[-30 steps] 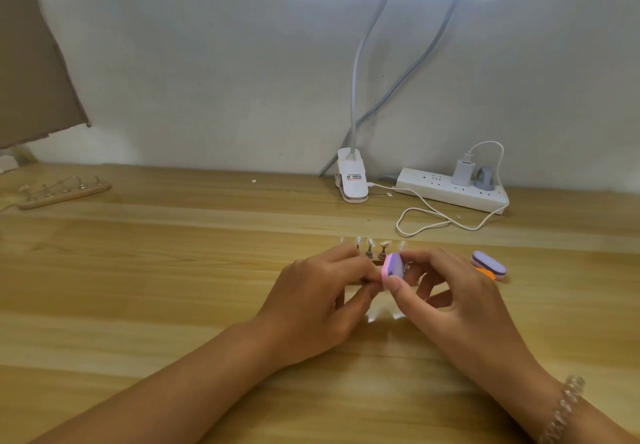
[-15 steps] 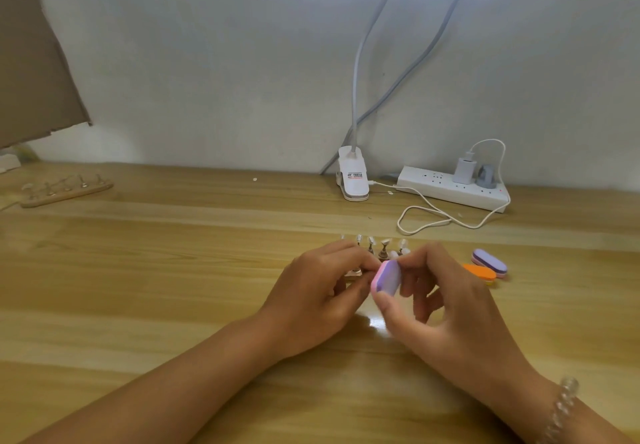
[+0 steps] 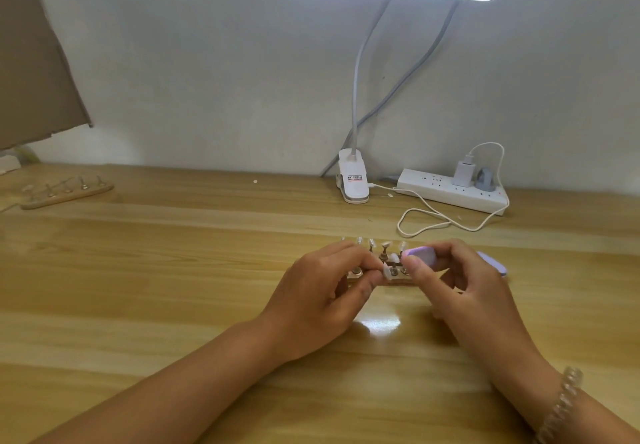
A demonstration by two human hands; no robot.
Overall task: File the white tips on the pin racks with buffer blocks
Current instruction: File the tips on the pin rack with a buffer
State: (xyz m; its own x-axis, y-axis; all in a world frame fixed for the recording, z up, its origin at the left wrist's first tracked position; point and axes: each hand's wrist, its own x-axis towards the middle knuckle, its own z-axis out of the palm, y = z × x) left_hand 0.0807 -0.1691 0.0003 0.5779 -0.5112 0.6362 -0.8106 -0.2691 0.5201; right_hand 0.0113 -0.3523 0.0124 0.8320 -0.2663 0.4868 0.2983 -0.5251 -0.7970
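Bare arms, one clear coil bracelet (image 3: 561, 405)
Transparent plastic spiral, telephone-cord style, ringed round the wrist just behind the right hand (image 3: 460, 291); opposite the coil bracelet, left hand (image 3: 318, 291) and forearm bare to the frame edge.

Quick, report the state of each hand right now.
Left hand: closed, pinching a white tip at the near pin rack.
Right hand: closed, gripping a purple buffer block.
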